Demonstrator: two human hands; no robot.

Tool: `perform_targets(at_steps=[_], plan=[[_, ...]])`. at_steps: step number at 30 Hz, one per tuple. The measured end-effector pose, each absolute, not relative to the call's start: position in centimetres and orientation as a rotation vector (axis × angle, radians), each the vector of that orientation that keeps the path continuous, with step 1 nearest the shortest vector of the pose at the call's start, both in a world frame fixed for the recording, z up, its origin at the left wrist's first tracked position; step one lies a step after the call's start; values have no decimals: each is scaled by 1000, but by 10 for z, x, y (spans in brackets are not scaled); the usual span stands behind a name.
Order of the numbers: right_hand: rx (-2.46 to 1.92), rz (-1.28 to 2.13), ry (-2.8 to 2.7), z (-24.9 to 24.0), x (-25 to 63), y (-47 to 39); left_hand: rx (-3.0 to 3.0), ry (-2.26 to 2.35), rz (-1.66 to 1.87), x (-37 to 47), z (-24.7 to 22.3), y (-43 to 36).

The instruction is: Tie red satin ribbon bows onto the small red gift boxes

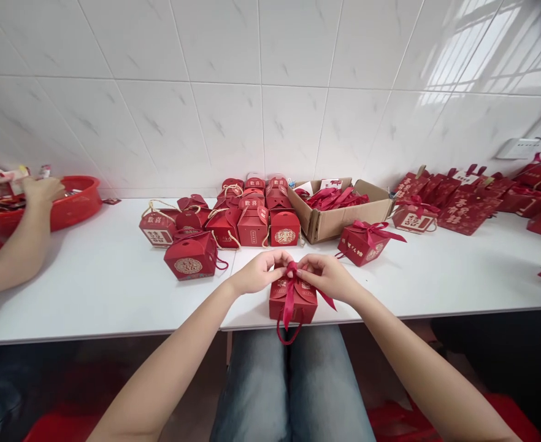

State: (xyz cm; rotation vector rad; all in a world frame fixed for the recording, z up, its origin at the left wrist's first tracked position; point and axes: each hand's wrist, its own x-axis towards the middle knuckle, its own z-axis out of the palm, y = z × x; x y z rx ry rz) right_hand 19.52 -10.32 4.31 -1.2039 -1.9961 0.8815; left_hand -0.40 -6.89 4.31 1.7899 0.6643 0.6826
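Observation:
A small red gift box (293, 301) with gold print stands at the near edge of the white table (105, 282). A red ribbon (291, 288) crosses its top and hangs down over the front. My left hand (257, 271) pinches the ribbon at the box's top from the left. My right hand (324, 275) pinches it from the right. Both hands' fingertips meet at the knot above the box.
Several red gift boxes (234, 224) cluster behind. One ribboned box (365, 241) lies to the right by a cardboard box (339, 212) of ribbons. Flat red bags (464, 205) lie far right. At left, another person's hand (43, 187) reaches a red basket (75, 202).

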Motion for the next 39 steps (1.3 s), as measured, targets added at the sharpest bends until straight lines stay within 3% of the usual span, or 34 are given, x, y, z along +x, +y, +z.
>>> perform_targets(at_steps=[11, 20, 33, 39], plan=[[-1291, 653, -2023, 40, 198, -99, 1617, 805, 812, -4, 44, -71], [-1031, 1261, -1637, 53, 208, -105, 1827, 915, 820, -10, 45, -74], [-1065, 1129, -1758, 49, 204, -99, 1994, 978, 802, 0, 48, -83], [-916, 1270, -1598, 48, 208, -96, 2076, 956, 799, 13, 47, -85]])
